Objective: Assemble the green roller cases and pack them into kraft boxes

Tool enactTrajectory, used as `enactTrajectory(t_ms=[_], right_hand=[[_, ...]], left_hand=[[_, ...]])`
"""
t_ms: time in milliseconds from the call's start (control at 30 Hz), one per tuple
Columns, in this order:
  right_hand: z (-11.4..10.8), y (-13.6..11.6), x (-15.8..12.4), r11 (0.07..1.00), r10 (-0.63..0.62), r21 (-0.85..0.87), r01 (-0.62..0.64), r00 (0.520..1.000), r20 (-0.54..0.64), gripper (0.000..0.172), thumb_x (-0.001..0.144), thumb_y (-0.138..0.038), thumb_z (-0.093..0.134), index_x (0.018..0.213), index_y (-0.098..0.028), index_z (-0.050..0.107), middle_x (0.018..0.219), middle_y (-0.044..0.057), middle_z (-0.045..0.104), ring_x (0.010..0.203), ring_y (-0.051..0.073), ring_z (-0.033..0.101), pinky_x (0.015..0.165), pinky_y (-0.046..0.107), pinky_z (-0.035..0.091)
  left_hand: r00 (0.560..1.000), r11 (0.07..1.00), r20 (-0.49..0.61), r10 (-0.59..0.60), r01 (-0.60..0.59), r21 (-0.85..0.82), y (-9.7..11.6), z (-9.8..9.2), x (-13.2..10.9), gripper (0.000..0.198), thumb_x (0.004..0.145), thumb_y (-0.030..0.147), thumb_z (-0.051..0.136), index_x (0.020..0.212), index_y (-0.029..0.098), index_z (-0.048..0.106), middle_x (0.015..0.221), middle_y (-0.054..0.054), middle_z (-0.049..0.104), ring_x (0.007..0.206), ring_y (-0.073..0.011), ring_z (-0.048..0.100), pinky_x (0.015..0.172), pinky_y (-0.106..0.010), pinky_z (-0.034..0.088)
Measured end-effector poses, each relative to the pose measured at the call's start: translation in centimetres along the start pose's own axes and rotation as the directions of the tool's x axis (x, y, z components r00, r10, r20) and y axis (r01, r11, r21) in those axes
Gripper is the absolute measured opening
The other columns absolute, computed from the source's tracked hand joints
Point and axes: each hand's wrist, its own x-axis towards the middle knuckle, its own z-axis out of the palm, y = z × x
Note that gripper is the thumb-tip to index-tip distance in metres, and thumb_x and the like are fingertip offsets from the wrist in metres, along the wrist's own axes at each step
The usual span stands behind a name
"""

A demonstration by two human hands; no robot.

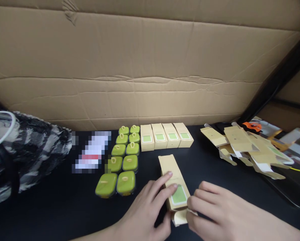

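Observation:
A tan cardboard box (172, 175) with a green label lies on the black table (64, 201), its near end flap open. My left hand (150, 207) rests on its left side, fingers laid over the top by the label. My right hand (215, 211) grips the near end, fingers curled at the open flap. Several green lidded cases (122, 157) sit in two columns to the left. A row of several closed tan boxes (166, 135) stands behind.
A heap of flat unfolded box blanks (247, 147) lies at the right, beside a glossy dark tray (290, 187). A black-and-white fuzzy fabric (21, 150) sits at the left. A corrugated cardboard wall (139, 67) backs the table. A blurred-out patch (92, 152) lies beside the cases.

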Motion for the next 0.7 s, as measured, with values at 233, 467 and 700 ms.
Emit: enactTrajectory(t_ms=[233,467,700], right_hand=[[0.2,0.3,-0.6,0.993,-0.006,0.116,0.000,0.999,0.054,0.043,0.100,-0.014,0.023,0.076,-0.018,0.058,0.071,0.000,0.057,0.061,0.015,0.045,0.066,0.030,0.035],[0.8,0.5,-0.1,0.993,0.076,0.086,-0.075,0.997,-0.004,0.021,0.095,-0.013,0.040,0.093,-0.015,0.061,0.078,0.002,0.061,0.063,0.015,0.053,0.059,0.031,0.035],[1.0,-0.1,-0.7,0.988,0.135,-0.065,-0.140,0.988,-0.071,0.035,0.100,-0.016,0.030,0.087,-0.015,0.063,0.077,0.005,0.066,0.053,0.015,0.054,0.049,0.031,0.036]], left_hand=[[1.000,1.000,0.030,-0.007,0.008,-0.029,0.1,-0.4,0.0,0.073,0.072,0.018,0.067,0.134,0.026,0.029,0.150,-0.011,0.034,0.124,-0.0287,0.048,0.101,-0.045,0.045],[1.000,1.000,0.010,-0.015,0.015,-0.016,-0.1,-0.4,0.1,0.051,0.089,0.024,0.055,0.135,0.029,0.035,0.149,-0.007,0.038,0.119,-0.0246,0.053,0.100,-0.040,0.047],[0.999,0.990,-0.037,-0.033,0.027,-0.141,-1.0,0.7,-0.3,0.091,0.080,0.037,0.067,0.146,0.033,0.005,0.157,-0.015,0.013,0.134,-0.0330,0.039,0.098,-0.048,0.048]])
